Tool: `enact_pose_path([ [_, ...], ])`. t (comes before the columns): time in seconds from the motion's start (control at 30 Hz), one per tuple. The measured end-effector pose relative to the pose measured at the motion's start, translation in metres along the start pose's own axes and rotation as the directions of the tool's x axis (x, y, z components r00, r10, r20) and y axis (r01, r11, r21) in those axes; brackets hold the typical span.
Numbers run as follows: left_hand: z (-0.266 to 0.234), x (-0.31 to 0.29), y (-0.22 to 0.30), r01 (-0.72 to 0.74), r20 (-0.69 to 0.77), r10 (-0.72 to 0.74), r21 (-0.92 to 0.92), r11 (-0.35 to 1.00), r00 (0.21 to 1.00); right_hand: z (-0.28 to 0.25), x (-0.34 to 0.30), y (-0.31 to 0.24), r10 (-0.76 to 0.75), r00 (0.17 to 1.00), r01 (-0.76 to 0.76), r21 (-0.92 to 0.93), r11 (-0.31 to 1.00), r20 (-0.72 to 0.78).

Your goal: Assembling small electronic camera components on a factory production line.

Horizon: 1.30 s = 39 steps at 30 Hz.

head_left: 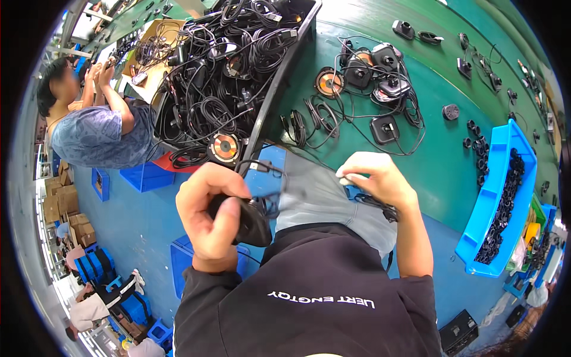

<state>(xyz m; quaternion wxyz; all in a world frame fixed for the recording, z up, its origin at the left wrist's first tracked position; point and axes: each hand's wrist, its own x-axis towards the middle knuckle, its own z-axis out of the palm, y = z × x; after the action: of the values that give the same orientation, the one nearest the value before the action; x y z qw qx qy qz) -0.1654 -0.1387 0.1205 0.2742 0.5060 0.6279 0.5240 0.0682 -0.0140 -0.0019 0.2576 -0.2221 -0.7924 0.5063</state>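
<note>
My left hand (211,214) is closed around a black rounded device (254,223), held in front of my body and partly hidden by the fingers. A dark cable with a plug (262,167) runs just above that hand. My right hand (383,181) has its fingers curled and pinched, and a black bundled cable (376,203) comes out under the palm. Something small and pale shows at its fingertips; I cannot tell what. Beyond this hand, on the green table (440,172), lies a pile of black devices (360,74) with coiled cables, and one square black device (385,129) sits nearer.
A large black crate (267,98) heaped with cabled devices stands at the upper left. A blue bin (483,205) of small black parts sits at the right, with loose black rings (480,149) beside it. Another person (101,128) works at the left. Blue boxes (148,177) stand below.
</note>
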Motion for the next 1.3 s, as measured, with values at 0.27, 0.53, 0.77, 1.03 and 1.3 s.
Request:
enact_pose_path([
  [0.27, 0.022, 0.055, 0.02, 0.045, -0.009, -0.069, -0.669, 0.742, 0.998, 0.066, 0.021, 0.003, -0.108, 0.977, 0.113, -0.016, 0.993, 0.182],
  [0.53, -0.003, 0.087, -0.009, 0.291, 0.209, -0.257, -0.892, 0.344, 0.944, 0.115, 0.002, 0.001, -0.374, 0.739, -0.191, 0.706, 0.682, 0.561],
  [0.77, -0.065, 0.014, 0.026, -0.026, -0.025, 0.08, -1.0, 0.012, 0.996, 0.058, -0.065, 0.008, -0.383, 0.801, -0.392, 0.887, 0.245, 0.46],
  [1.03, 0.015, 0.012, -0.008, 0.202, 0.211, 0.044, -0.968, 0.151, 0.977, -0.022, -0.113, -0.028, 0.165, 0.986, -0.059, 0.858, 0.509, -0.029],
  [1.3, 0.066, -0.04, -0.064, 0.65, 0.529, -0.41, -0.422, 0.632, 0.743, -0.068, -0.131, -0.042, 0.368, 0.927, -0.353, 0.494, 0.794, 0.071],
])
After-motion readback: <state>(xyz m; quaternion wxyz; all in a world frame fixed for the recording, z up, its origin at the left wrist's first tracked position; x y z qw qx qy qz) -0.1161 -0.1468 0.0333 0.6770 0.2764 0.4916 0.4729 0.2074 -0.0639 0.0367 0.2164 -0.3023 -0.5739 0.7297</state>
